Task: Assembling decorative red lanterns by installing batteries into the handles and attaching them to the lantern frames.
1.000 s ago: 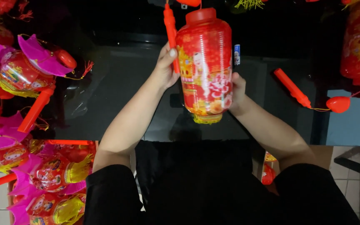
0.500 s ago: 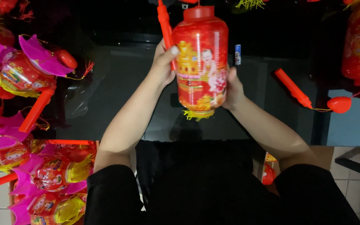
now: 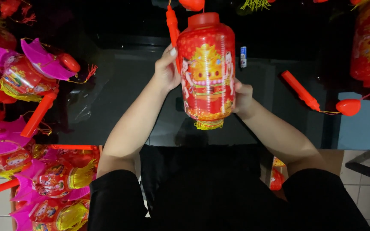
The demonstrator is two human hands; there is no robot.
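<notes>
Red and printed with figures, the lantern [image 3: 206,72] is gripped upright above the dark glass table [image 3: 120,94] between left hand [image 3: 167,70] and right hand [image 3: 241,97], seemingly mid-inspection, so turning it calls for a steady two-handed hold.

The lantern [image 3: 206,68] is a red plastic cylinder, slightly rounded at the shoulders, printed with a gold and yellow festive picture and small figures. It has a plain red cap on top and a short yellow fringe at its lower end. It stands upright in the air, held between the two hands: the left hand [image 3: 166,70] grips its left side near the top, and the right hand [image 3: 241,97] presses its right side lower down. A red stick [image 3: 172,23] stands just above the left hand's fingers, against the lantern's upper left edge.
</notes>
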